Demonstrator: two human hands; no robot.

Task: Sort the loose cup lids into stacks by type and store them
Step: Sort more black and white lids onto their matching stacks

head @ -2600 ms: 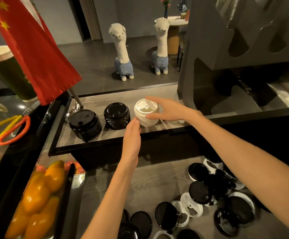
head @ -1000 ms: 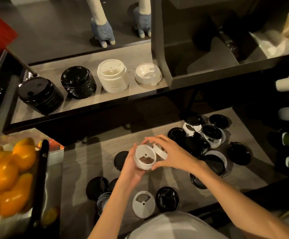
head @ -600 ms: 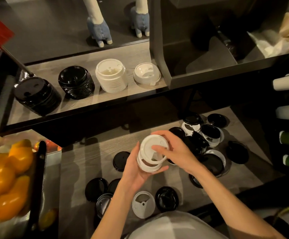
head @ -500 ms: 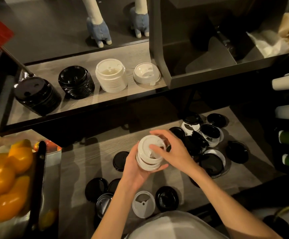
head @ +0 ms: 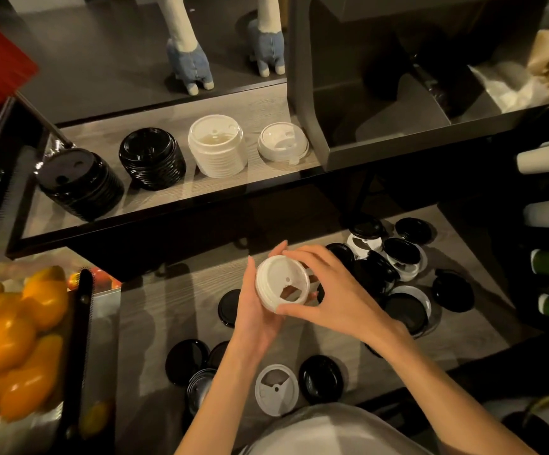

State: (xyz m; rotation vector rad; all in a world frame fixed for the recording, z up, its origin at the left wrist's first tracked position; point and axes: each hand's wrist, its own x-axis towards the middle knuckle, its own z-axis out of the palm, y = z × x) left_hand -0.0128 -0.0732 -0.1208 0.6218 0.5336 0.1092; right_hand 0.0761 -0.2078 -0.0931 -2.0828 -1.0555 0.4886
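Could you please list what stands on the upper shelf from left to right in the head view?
Wide black lid stack → narrower glossy black lid stack → tall white lid stack → low white domed lid pile.

1. A café or drinks-shop service counter: sorted stacks of takeaway cup lids, two black stacks [head: 81, 183] and a white stack [head: 218, 146], stand on a shelf [head: 155, 198] at 11 o'clock.
2. Sleeves of paper cups [head: 548, 157] lie at 3 o'clock.
3. Oranges [head: 7, 336] fill a display case at 8 o'clock.
4. Alpaca figures [head: 189, 57] stand on the floor at 12 o'clock.
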